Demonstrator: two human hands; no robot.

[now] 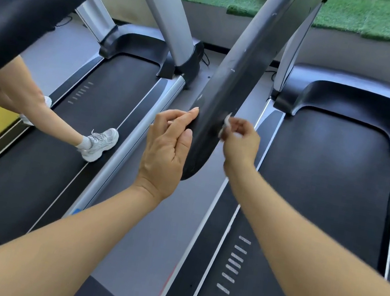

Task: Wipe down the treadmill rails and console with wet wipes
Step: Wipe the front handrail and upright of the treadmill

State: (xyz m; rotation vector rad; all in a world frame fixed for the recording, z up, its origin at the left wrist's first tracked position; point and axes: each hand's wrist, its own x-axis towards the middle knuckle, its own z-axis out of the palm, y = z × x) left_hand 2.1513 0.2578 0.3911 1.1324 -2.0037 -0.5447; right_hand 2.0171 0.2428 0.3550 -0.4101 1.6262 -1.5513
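Note:
A long black treadmill handrail (228, 81) runs from the top centre down to a rounded end in the middle of the view. My left hand (166, 150) lies flat against the rail's left side near its end, fingers straight. On the rail's right side, my right hand (240, 142) pinches a small white wet wipe (225, 124) and holds it against the rail's edge. The console is out of view.
The treadmill belt (324, 185) lies to the right, with its black motor cover (356, 102) behind. On the neighbouring treadmill (64, 151) at left, another person's legs and white sneaker (97, 144) stand. That machine's thick black handrail (31, 6) crosses the upper left. Green turf lies beyond.

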